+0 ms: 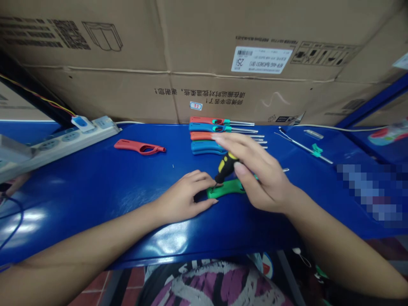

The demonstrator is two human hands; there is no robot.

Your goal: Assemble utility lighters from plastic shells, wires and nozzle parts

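A green lighter [228, 188] lies on the blue table, its metal tube pointing right. My left hand [188, 195] holds the lighter's left end, with the thumb below and the fingers above. A black and yellow screwdriver [227, 165] is in my right hand [263, 176], between thumb and fingers. It leans to the right, and its tip meets the lighter near the left end. My right palm hides part of the lighter's middle.
Behind my hands lie several red and blue lighters [207, 146] in a stack. A red lighter shell [137, 146] lies at left, near a white power strip [60, 144]. A metal tube with wires [306, 146] is at right. A large cardboard box [127, 85] stands behind.
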